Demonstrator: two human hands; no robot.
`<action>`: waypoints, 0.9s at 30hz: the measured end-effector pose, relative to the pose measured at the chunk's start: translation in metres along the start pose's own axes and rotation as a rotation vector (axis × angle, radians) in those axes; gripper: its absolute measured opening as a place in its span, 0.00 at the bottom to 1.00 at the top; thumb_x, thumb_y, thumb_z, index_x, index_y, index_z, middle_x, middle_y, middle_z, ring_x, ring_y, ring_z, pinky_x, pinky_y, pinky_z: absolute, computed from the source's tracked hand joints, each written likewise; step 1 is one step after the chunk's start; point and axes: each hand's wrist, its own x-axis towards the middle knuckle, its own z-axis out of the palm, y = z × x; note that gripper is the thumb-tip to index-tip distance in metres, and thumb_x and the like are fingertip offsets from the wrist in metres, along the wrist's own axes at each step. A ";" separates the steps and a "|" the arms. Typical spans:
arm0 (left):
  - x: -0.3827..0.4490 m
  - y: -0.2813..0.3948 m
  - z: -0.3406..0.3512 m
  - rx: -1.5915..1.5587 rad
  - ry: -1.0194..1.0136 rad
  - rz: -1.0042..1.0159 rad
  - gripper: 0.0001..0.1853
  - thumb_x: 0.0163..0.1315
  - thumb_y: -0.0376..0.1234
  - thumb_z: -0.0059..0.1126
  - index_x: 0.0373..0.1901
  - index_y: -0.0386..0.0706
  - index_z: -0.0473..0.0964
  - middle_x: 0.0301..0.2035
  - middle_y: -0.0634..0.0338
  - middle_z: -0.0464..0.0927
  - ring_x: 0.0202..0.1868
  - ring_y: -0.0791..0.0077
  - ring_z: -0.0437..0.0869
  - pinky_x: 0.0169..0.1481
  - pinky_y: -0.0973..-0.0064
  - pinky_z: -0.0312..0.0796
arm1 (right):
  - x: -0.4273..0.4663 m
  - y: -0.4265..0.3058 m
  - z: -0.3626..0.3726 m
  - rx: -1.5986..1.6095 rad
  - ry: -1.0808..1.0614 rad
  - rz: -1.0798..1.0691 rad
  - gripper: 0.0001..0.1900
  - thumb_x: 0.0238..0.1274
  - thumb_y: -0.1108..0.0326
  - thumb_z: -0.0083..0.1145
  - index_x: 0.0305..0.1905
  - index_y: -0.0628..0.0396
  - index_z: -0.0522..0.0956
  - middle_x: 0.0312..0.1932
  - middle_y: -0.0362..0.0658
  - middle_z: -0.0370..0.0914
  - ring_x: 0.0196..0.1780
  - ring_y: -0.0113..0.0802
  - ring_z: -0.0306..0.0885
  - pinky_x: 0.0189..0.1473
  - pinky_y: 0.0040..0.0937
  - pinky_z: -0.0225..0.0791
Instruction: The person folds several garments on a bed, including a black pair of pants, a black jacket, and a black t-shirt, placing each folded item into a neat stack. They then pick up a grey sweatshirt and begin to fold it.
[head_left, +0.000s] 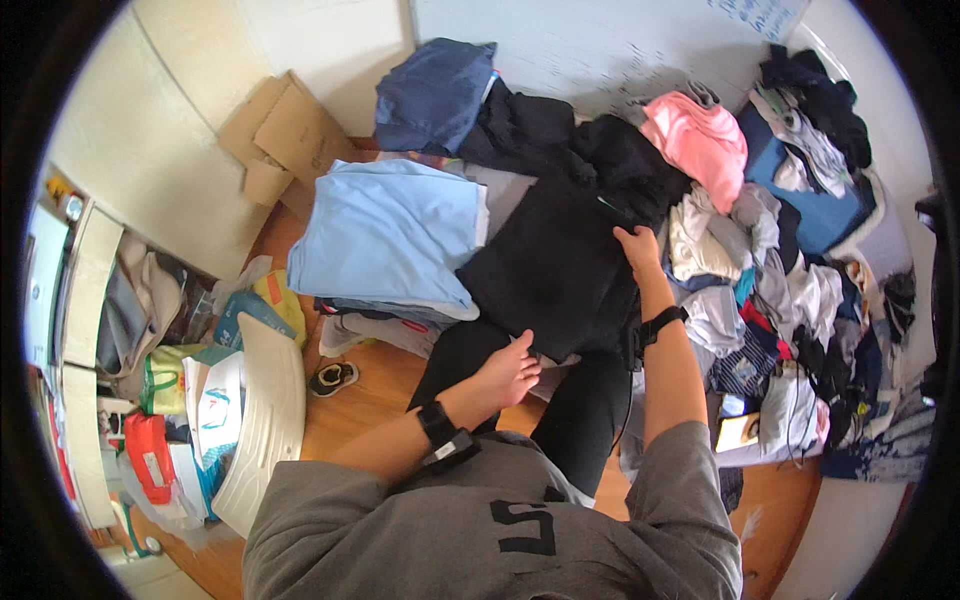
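A black garment (555, 262) lies spread over the front of the clothes pile and above my knees. My right hand (641, 251) is at its upper right edge, thumb out; whether the fingers pinch the cloth cannot be made out. My left hand (514, 371) is just below its lower edge, palm turned inward, fingers partly curled; contact with the cloth is unclear. Left of the black garment, a light blue folded garment (386, 232) tops a stack of folded clothes. Behind lie a dark blue garment (435, 94) and more black clothing (532, 127).
A heap of mixed clothes (780, 300) fills the right side, with a pink garment (697, 139) at its back. Flattened cardboard (292, 135) leans against the left wall. A white plastic chair part (266, 405), bags (161, 375) and a shoe (334, 379) are at left.
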 end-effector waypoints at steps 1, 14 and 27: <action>0.005 -0.002 0.001 -0.009 -0.004 0.042 0.35 0.76 0.48 0.44 0.76 0.40 0.50 0.68 0.42 0.61 0.73 0.50 0.59 0.76 0.58 0.56 | 0.008 -0.001 0.002 0.127 -0.049 0.086 0.36 0.49 0.52 0.73 0.55 0.73 0.77 0.45 0.55 0.83 0.51 0.45 0.82 0.53 0.36 0.72; 0.053 -0.020 0.019 -0.141 0.122 0.294 0.18 0.69 0.32 0.59 0.56 0.32 0.70 0.56 0.48 0.75 0.53 0.56 0.79 0.59 0.57 0.72 | 0.022 -0.034 0.006 0.522 -0.226 0.057 0.22 0.58 0.62 0.66 0.52 0.67 0.77 0.43 0.49 0.82 0.43 0.38 0.81 0.48 0.34 0.74; -0.122 0.081 0.011 -0.049 -0.562 0.486 0.19 0.63 0.19 0.50 0.56 0.35 0.71 0.50 0.54 0.79 0.50 0.60 0.83 0.52 0.62 0.80 | -0.069 -0.137 -0.136 0.642 -0.117 -0.231 0.21 0.57 0.78 0.58 0.57 0.63 0.74 0.46 0.46 0.77 0.46 0.35 0.78 0.49 0.30 0.74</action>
